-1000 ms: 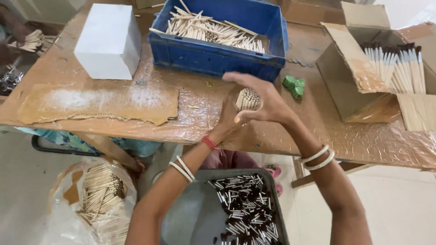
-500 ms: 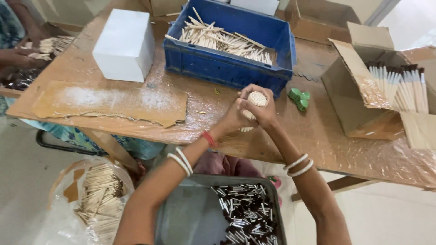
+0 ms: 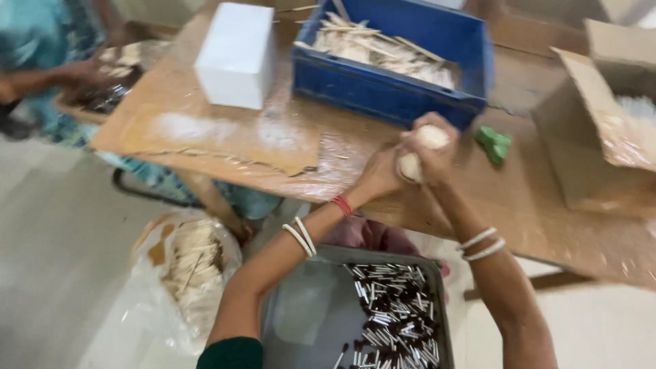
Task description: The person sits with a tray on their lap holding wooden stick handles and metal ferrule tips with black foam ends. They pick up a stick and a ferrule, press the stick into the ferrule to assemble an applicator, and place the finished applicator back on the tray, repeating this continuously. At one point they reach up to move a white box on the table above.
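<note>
A bundle of pale sticks (image 3: 421,152), seen end-on, sits clamped between both hands above the near edge of the brown table (image 3: 225,147). The left hand (image 3: 380,175) cups it from below and behind, while the right hand (image 3: 435,156) wraps over its top, the two hands pressed together around it. Just beyond stands a blue crate (image 3: 383,92) holding more pale sticks, with a white box (image 3: 237,55) to its left and a small green object (image 3: 495,143) to the right. An open cardboard box (image 3: 581,157) stands at the far right. Below the arms, a grey tray (image 3: 301,321) holds dark-tipped sticks.
</note>
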